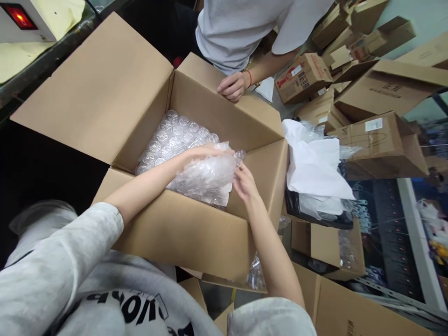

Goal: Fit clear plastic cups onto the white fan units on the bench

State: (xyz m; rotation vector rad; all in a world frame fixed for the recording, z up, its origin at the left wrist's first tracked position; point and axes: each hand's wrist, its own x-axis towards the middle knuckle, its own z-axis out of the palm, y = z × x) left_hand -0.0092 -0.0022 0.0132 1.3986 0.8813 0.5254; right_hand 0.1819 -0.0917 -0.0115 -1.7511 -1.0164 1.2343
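Inside an open cardboard box, several clear plastic pieces with round, ribbed ends lie packed in rows. A crumpled clear plastic bag is bunched above them on the near side. My left hand reaches across the box and grips the bag's upper edge, its fingers partly covered by the film. On the bag's right side, my right hand has its fingers closed at a small clear plastic piece. Film and blur hide the exact contact.
A co-worker's hand with a red wrist string rests on the far flap. White sheets lie on a dark container to the right. Cardboard boxes crowd the right side. A machine with a lit red switch stands at upper left.
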